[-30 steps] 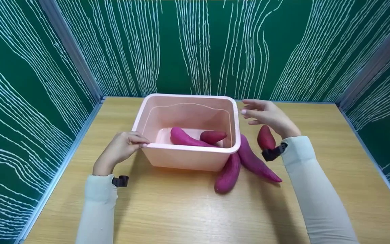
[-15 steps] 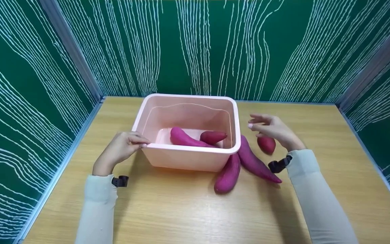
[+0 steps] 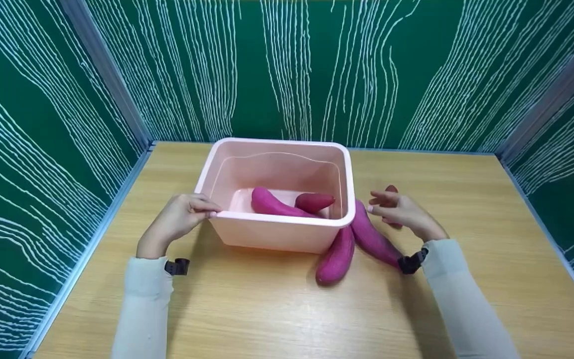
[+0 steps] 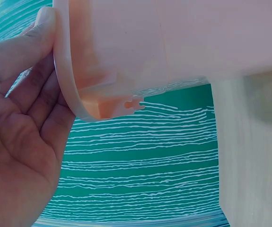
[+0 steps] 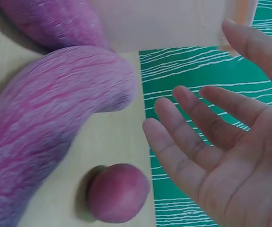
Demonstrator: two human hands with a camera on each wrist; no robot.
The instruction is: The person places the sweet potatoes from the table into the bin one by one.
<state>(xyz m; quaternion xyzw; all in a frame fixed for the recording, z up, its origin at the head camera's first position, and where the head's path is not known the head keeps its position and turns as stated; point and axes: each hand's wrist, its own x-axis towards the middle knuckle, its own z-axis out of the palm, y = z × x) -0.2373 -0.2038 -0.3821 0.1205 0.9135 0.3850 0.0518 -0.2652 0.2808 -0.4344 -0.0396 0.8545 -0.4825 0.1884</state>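
A pink plastic bin (image 3: 272, 234) stands on the wooden table. My left hand (image 3: 180, 219) pinches its near left rim corner; the left wrist view shows the thumb and fingers at the rim (image 4: 65, 71). Inside the bin lie a long purple sweet potato (image 3: 273, 203) and a smaller reddish one (image 3: 314, 202). Two more long purple sweet potatoes (image 3: 336, 262) (image 3: 370, 237) lie against the bin's near right corner. My right hand (image 3: 406, 213) hovers with spread fingers and holds nothing. It partly hides a small reddish sweet potato (image 5: 119, 193) on the table.
Green panels (image 3: 287, 70) with white wavy lines enclose the back and both sides of the table (image 3: 267, 309). Grey posts (image 3: 105, 70) rise at the back corners. Black cameras (image 3: 413, 260) are strapped to both wrists.
My right hand has moved down and slightly right, from beside the bin's far right corner to above the small reddish sweet potato. The left hand and the bin have stayed put.
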